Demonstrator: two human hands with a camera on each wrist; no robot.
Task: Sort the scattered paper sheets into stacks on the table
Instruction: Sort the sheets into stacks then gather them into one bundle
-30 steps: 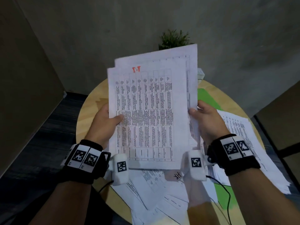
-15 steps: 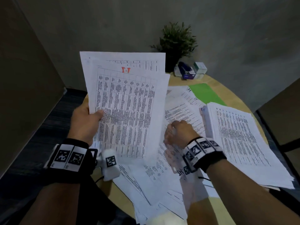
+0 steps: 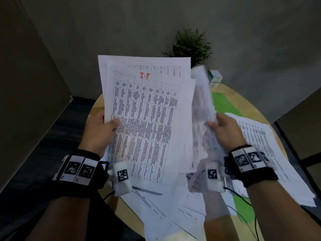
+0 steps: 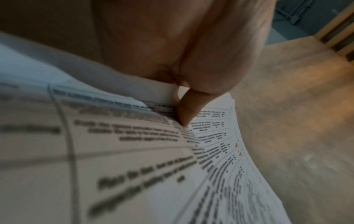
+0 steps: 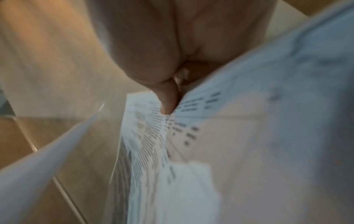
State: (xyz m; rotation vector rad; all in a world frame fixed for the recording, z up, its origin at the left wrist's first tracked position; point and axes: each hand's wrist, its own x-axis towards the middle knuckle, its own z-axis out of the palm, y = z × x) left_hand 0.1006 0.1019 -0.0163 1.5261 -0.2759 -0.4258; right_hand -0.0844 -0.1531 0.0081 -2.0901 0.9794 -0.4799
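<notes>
Paper fills both hands. Left hand (image 3: 99, 129) pinches a bundle of table-printed sheets (image 3: 147, 119) at its left edge, thumb (image 4: 186, 112) pressed on the printed face and the fingers hidden behind, holding it upright above the counter (image 3: 97, 108), probably so the top page, marked in red at its head, can be read and matched. Right hand (image 3: 225, 131) clasps a separate sheet (image 3: 202, 101) (badly blurred, so its print can't be read) just beside the bundle's right edge; the right wrist view shows the thumb (image 5: 167, 98) clamping paper that buckles under it. I'd judge this sheet is being brought to join the held bundle, though that is a guess. Below, loose sheets (image 3: 165, 211) lie overlapped on the near part of the counter, and a fairly squared stack (image 3: 271, 153) rests to the right, partly over a green sheet (image 3: 224, 103). A potted plant (image 3: 191, 46) and a small box (image 3: 215, 76) stand at the far edge. Much remains unsorted.
</notes>
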